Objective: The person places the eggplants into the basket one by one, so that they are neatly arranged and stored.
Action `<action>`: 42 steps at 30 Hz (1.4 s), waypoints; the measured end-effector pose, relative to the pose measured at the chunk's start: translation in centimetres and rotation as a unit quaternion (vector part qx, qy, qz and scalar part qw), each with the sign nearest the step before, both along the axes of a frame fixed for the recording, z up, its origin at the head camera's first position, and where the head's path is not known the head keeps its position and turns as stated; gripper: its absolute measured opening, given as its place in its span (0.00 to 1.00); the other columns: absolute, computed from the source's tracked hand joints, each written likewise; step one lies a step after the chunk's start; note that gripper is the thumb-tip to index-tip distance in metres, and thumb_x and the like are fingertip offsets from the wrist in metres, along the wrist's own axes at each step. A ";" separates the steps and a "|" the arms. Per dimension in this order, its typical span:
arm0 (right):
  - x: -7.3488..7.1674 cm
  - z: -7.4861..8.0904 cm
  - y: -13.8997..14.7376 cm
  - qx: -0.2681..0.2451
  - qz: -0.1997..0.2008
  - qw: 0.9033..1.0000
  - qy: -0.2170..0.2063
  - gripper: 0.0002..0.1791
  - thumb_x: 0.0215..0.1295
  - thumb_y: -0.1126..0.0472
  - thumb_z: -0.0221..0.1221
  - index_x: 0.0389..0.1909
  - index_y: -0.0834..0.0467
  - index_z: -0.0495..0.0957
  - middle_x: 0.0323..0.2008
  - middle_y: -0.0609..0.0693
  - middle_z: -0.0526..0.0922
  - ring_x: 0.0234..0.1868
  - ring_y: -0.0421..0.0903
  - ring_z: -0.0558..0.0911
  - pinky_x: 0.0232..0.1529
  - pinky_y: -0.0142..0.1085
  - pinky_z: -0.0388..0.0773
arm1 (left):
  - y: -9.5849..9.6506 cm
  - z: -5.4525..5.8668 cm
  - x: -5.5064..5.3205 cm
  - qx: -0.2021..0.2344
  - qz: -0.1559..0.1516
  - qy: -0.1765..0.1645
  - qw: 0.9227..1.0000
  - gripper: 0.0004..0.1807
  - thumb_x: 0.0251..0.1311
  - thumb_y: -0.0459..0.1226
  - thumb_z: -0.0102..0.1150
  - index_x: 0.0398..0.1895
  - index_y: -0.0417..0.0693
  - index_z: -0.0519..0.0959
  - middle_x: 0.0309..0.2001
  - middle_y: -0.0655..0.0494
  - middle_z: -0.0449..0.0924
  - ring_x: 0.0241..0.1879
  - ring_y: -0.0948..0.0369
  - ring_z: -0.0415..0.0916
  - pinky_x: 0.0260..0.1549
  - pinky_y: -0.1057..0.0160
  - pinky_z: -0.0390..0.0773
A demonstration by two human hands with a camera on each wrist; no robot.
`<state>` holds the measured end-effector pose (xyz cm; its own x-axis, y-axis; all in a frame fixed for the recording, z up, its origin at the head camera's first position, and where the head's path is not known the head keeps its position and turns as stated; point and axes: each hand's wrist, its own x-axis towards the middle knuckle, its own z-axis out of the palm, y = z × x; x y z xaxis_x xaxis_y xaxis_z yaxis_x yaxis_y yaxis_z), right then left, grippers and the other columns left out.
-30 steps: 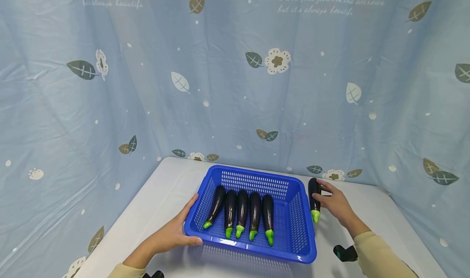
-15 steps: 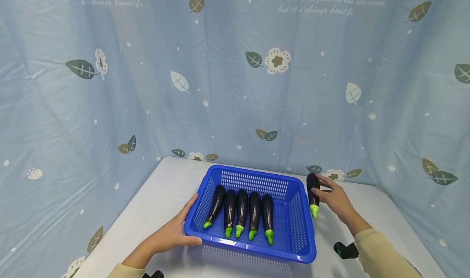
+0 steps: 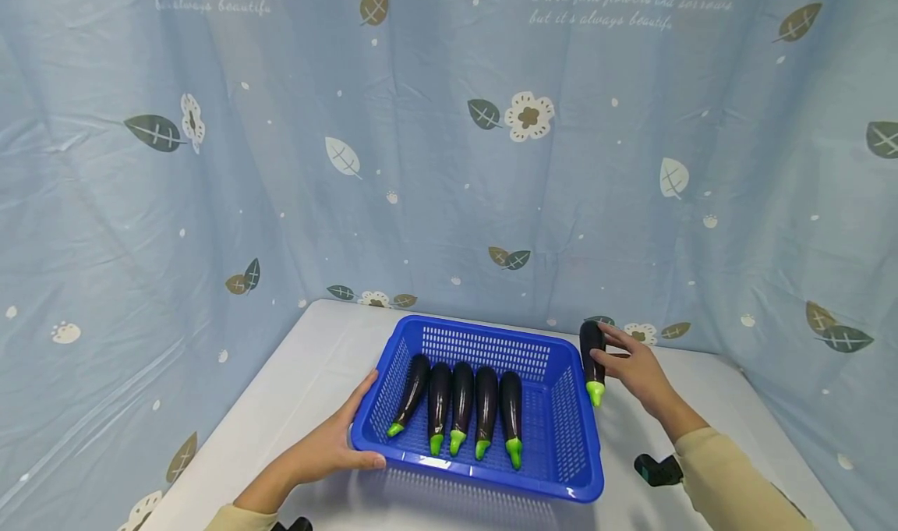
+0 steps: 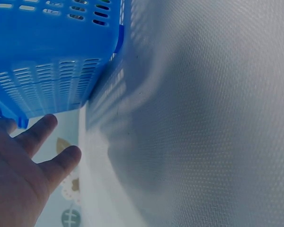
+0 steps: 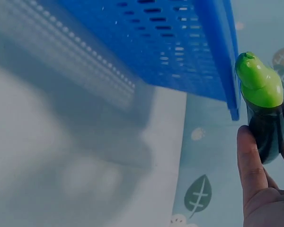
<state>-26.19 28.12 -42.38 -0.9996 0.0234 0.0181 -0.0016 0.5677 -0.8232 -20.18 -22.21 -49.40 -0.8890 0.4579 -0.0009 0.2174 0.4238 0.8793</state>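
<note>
In the head view a blue plastic basket (image 3: 526, 484) with slotted walls stands on the table. Several dark purple eggplants (image 3: 461, 398) with green stem ends lie side by side inside it. My left hand (image 3: 330, 445) rests on the basket's front left corner, fingers spread along the side and thumb at the front. The left wrist view shows those fingers extended near the basket wall (image 4: 42, 85). Another eggplant (image 3: 592, 355) is held up by my right hand (image 3: 641, 375), just outside the right rim, stem end down. In the right wrist view fingers and thumb pinch this eggplant (image 5: 265, 99).
A white table (image 3: 337, 332) carries the basket. Blue curtains (image 3: 421, 203) with leaves and flowers hang behind and at both sides. A small black device (image 3: 658, 470) is beside the right sleeve (image 3: 730, 476).
My right hand has lifted the eggplant from beside the basket, bringing it up and slightly left toward the rim. The left hand and the basket have stayed in place.
</note>
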 end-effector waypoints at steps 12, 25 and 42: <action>0.0 0.2 -2.2 -0.017 0.032 0.999 0.019 0.39 0.74 0.56 0.61 0.79 0.61 0.56 0.73 0.74 0.58 0.67 0.72 0.69 0.59 0.56 0.77 | 0.0 -0.1 0.0 -0.001 -0.001 -0.002 1.000 0.70 0.50 0.49 0.79 0.82 0.70 0.32 0.81 0.38 0.36 0.75 0.34 0.50 0.66 0.37 0.64; -0.3 0.4 -4.4 -0.050 0.062 0.997 0.024 0.39 0.73 0.58 0.61 0.79 0.61 0.57 0.72 0.73 0.61 0.66 0.69 0.72 0.53 0.49 0.82 | 0.0 -0.1 0.0 -0.009 0.008 0.006 1.000 0.70 0.49 0.46 0.79 0.83 0.69 0.32 0.82 0.40 0.37 0.76 0.36 0.48 0.67 0.34 0.61; 0.4 -0.2 -6.3 -0.038 0.061 0.997 -0.002 0.36 0.70 0.57 0.63 0.76 0.59 0.63 0.70 0.70 0.65 0.65 0.68 0.73 0.53 0.50 0.83 | 0.0 -0.1 -0.1 -0.007 0.008 0.000 1.000 0.70 0.50 0.46 0.79 0.83 0.66 0.32 0.82 0.40 0.36 0.76 0.36 0.48 0.67 0.36 0.61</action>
